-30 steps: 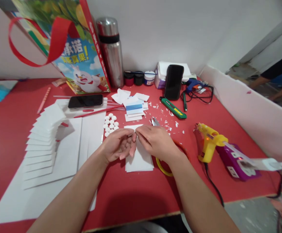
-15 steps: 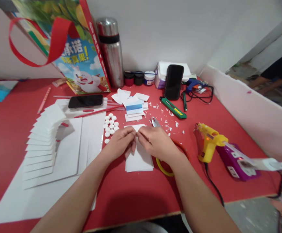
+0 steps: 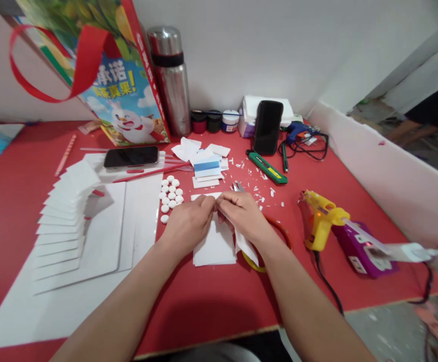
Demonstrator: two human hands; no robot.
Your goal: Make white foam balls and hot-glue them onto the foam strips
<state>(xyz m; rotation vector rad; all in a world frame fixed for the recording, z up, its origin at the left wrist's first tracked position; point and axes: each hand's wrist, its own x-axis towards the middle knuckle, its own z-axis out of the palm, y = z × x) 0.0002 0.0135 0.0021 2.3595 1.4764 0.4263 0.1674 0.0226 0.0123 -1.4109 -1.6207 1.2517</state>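
Both hands meet fingertip to fingertip over a small stack of white paper sheets [image 3: 214, 249]. My right hand [image 3: 241, 208] is closed on a white paper sheet [image 3: 248, 247], which hangs down beside the stack and over the scissors [image 3: 282, 232]. My left hand [image 3: 190, 218] is pinched shut at the stack's far end; what lies between its fingertips is hidden. The scissors have red and yellow handles, partly covered by my right hand and wrist. Left of my left hand lie several round white tablet-like pieces [image 3: 171, 195].
White cards [image 3: 62, 221] fan out on boards at left, near a phone [image 3: 131, 157]. Paper scraps [image 3: 206, 168], a green utility knife [image 3: 267, 167] and a standing phone [image 3: 267, 126] lie beyond my hands. A yellow glue gun [image 3: 321, 216], its cord and a purple box [image 3: 364, 251] occupy the right.
A white sheet now hangs from my right hand, off to the right of the stack. Both hands stay close together, with my left hand turned more knuckles-up.
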